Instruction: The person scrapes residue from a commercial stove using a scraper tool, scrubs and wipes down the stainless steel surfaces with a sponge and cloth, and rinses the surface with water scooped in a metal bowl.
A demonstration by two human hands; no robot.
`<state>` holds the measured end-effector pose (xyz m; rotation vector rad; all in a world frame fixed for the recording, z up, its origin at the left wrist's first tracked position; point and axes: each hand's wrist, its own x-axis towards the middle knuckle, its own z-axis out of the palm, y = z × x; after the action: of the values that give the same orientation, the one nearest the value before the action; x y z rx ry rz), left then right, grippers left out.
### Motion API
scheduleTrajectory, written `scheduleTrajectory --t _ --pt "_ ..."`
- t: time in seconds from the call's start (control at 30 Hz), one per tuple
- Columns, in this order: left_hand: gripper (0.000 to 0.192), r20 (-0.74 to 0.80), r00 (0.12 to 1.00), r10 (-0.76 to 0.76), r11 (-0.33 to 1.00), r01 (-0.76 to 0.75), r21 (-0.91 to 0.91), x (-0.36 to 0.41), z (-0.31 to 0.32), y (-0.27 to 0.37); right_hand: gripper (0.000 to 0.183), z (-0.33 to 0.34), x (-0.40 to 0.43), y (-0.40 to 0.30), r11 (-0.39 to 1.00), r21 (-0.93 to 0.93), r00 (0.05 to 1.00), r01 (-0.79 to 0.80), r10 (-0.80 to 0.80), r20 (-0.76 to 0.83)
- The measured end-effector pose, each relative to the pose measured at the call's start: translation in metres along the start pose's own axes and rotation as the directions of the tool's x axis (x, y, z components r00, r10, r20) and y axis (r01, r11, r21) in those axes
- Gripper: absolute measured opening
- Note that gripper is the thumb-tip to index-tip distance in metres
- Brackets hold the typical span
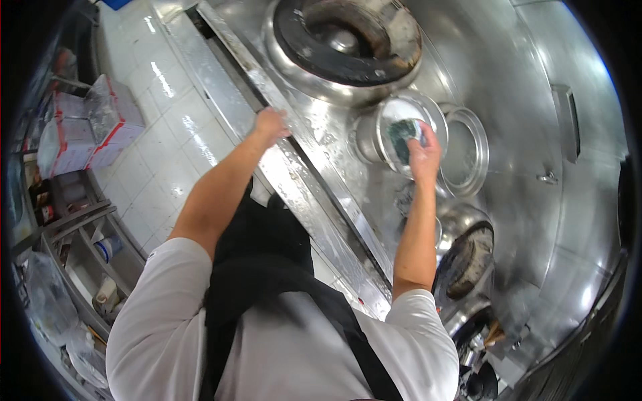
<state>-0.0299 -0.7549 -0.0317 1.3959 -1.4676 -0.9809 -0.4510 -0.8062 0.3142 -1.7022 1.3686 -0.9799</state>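
Note:
Pinched in my right hand [425,153] is a dark green scouring pad [401,138], held at the mouth of a round stainless steel pot [370,140]. Whitish suds or liquid show inside the pot. My left hand [272,125] rests at the wet steel front ledge [296,185] of the cooking range, beside its long narrow gutter [321,175]. Its fingers are partly hidden, so I cannot tell whether they grip the edge. Just beyond the pot stands a second round steel container [464,150].
A large wok burner [346,50] with a blackened ring lies ahead, and another burner [466,265] sits to the right. A steel backsplash [521,125] rises behind. On the left are white tiled floor [170,125], cartons [95,125] and a shelf unit [90,255].

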Motion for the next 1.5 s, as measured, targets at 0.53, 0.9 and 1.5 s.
scheduleTrajectory --t 0.53,0.9,1.5 --pt "0.022 0.104 0.654 -0.749 0.377 0.550 -0.746 0.034 0.025 0.189 0.048 -0.037 0.019 0.065 0.777 -0.453 0.793 -0.437 0.570 0.215" --pt "0.029 0.307 0.668 -0.678 0.132 0.521 -0.843 0.037 0.034 0.166 0.046 0.255 0.067 -0.027 0.808 -0.366 0.854 0.462 -0.293 0.431" --pt "0.029 0.177 0.636 -0.751 0.564 0.758 -0.328 0.038 0.038 0.211 0.038 0.488 0.267 -0.042 0.546 -0.419 0.677 0.726 -0.459 0.575"
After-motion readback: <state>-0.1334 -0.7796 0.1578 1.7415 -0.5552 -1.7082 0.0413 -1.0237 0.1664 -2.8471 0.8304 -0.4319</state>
